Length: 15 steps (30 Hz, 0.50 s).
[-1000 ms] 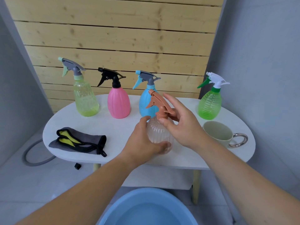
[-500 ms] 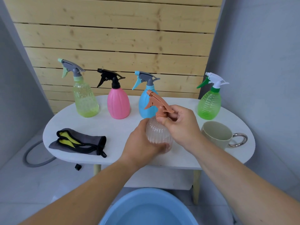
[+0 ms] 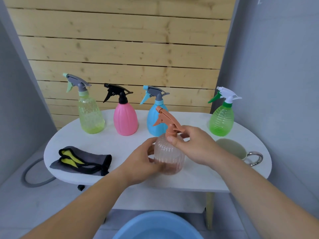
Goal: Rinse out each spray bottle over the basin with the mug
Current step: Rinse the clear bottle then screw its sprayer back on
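Clear ribbed bottle (image 3: 168,156) stands upright at the table's (image 3: 120,142) near edge, left hand (image 3: 144,163) wrapping its body, right hand (image 3: 193,144) pinching the orange sprayer collar (image 3: 171,134) directly above: the twist-off looks next.

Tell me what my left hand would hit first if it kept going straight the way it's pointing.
The clear ribbed bottle itself, which the left hand already grips. Past it, probably the right hand, though depth is hard to judge.
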Tool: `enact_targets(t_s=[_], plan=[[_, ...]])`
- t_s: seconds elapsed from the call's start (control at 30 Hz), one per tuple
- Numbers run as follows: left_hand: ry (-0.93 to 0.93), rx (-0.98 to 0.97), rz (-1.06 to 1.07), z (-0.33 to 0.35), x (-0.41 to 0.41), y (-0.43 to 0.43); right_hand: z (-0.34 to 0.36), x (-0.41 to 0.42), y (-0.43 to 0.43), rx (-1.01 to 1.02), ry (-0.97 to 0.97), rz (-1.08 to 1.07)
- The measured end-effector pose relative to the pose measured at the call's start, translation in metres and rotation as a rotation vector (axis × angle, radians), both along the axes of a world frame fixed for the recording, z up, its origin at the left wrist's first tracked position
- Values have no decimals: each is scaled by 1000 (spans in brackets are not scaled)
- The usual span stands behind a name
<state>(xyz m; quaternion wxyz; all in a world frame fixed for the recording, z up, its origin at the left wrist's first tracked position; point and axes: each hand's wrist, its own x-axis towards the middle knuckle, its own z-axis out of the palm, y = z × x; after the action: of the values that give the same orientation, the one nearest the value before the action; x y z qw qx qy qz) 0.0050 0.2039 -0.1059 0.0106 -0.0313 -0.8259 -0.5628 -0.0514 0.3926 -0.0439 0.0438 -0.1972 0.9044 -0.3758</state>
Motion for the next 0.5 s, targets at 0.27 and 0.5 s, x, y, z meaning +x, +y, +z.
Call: enact_targets(t_s=[0.27,0.5], plan=[[75,-125,156,-1,-20,33,26,-20,9,57,-78,31],[110,-222,257,9,-79,70,47,-81,31,-84,-299,-60]])
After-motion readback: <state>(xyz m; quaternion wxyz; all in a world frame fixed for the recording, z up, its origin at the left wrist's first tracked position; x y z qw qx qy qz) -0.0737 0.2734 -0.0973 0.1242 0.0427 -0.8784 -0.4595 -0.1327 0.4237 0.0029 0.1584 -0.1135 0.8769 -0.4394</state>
